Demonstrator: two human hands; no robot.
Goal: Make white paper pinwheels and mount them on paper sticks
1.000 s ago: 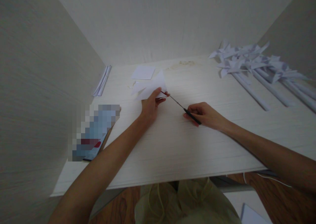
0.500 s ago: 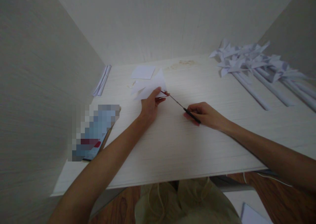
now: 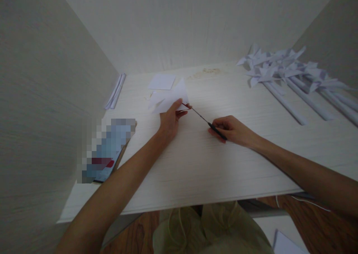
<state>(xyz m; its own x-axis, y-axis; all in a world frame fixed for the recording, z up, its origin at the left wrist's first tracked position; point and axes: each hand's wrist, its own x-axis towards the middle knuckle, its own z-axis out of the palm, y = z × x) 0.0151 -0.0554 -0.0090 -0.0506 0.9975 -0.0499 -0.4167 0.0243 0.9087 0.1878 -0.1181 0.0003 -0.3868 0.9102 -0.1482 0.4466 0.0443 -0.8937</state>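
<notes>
My left hand (image 3: 171, 118) pinches a sheet of white paper (image 3: 175, 97) with slits cut into it, thumb on top and fingers beneath. In my right hand (image 3: 233, 130) is a pair of black-handled scissors (image 3: 203, 118), seen nearly edge-on. The thin metal part points up and left. Its tip meets the paper beside my left fingertips, where the exact contact is too small to make out. Behind the held sheet lies a white paper square (image 3: 162, 81), flat on the table (image 3: 195, 172).
Several white paper pinwheels (image 3: 282, 69) on rolled paper sticks (image 3: 285, 103) lie at the right. Rolled paper tubes (image 3: 115, 91) rest against the left wall. A phone (image 3: 114, 149), partly blurred out, lies left of my left forearm. A wall (image 3: 179, 26) closes off the back.
</notes>
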